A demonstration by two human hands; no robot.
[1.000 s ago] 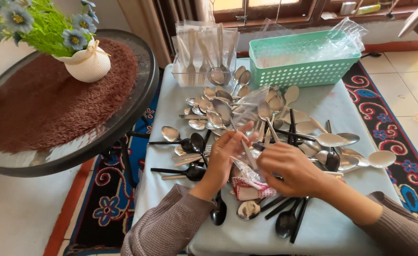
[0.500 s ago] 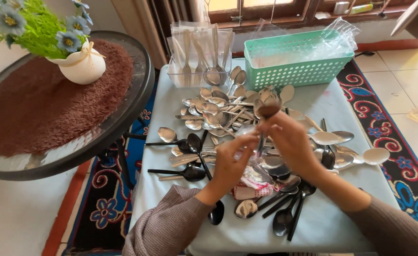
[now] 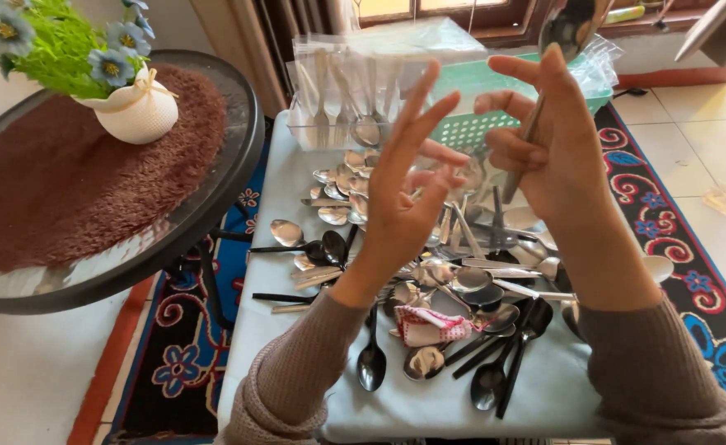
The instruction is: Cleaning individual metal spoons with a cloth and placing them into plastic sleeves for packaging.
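1. While the right hand (image 3: 552, 148) is raised above the counter (image 3: 544, 387), it grips a steel spoon (image 3: 567, 29) by the handle, bowl up near the top edge.
2. Left hand (image 3: 404, 189) is up beside it, fingers spread; a thin clear plastic sleeve (image 3: 454, 169) seems to lie between the hands, though it is hard to make out.
3. Judging by this, the spoon is being bagged.
4. Next call: line the handle up with the sleeve's mouth, over the spoon heap (image 3: 462, 280).

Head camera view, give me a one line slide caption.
Right hand lifts a metal spoon above a spoon-strewn table; left hand raised, fingers spread.
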